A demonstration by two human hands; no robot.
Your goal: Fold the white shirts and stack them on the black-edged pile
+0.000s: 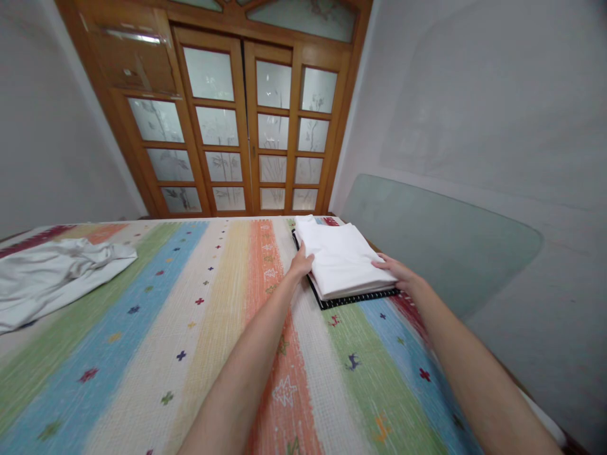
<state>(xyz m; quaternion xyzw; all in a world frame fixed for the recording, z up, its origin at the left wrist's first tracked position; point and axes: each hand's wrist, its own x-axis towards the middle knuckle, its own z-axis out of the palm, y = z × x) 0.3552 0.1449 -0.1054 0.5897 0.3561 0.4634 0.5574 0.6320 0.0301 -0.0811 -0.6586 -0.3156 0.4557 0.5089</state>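
Note:
A folded white cloth (344, 256), perhaps a garment, lies flat on top of a dark folded cloth with small white marks (353, 298), whose edge shows along the front and left. My left hand (300, 262) is at the left edge of the white cloth, thumb on top and fingers partly hidden beneath the edge. At the right edge, my right hand (396, 268) has its thumb and fingers on the white cloth, part of them out of sight. Both hands appear closed on that cloth's sides.
The stack rests on a striped bedspread (213, 316). A crumpled white cloth (61, 268) lies at the far left. A pale green panel (441, 234) stands along the right wall, and wooden doors with glass panes (246, 126) are behind the bed.

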